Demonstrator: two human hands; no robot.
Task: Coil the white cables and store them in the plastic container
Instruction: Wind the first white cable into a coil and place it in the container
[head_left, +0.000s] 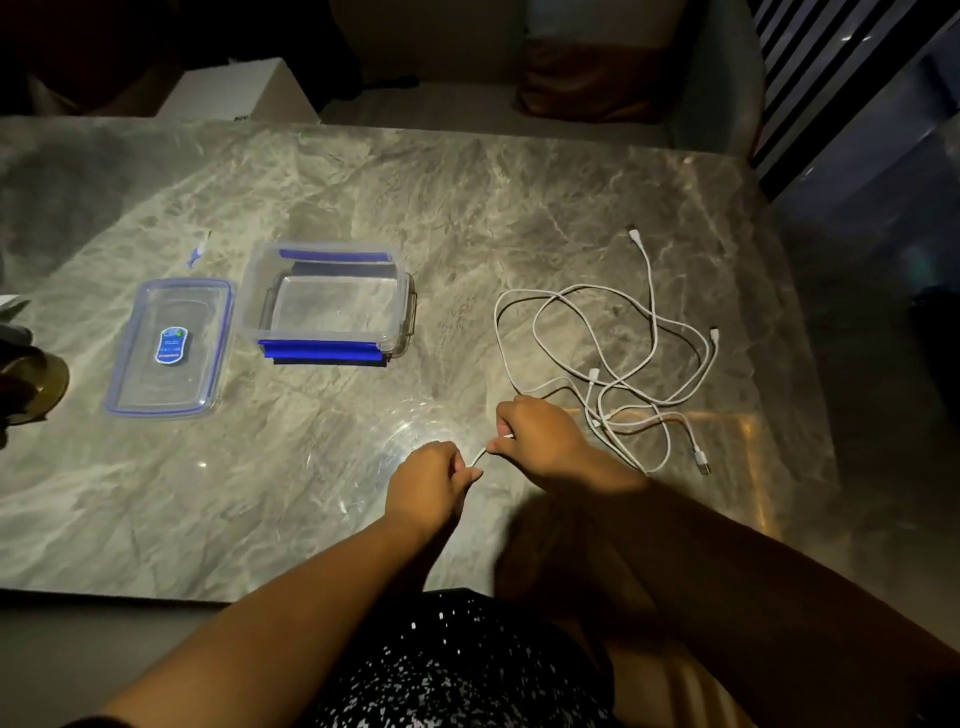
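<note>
White cables (594, 375) are lying in a loose tangle on the grey marble bench (467, 208), right of centre. Plastic container (324, 349), clear with blue clips, is sitting open at centre-left, well apart from the tangle. Its lid (169, 348) is lying flat just beside it on the left. Right hand (537, 434) and left hand (428, 480) are each pinching one cable at the tangle's near edge, each grip clamped on it, a short stretch spanning between them.

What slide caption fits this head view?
Left hand and right hand grip one white cable; the empty container and lid lie nearby.
</note>
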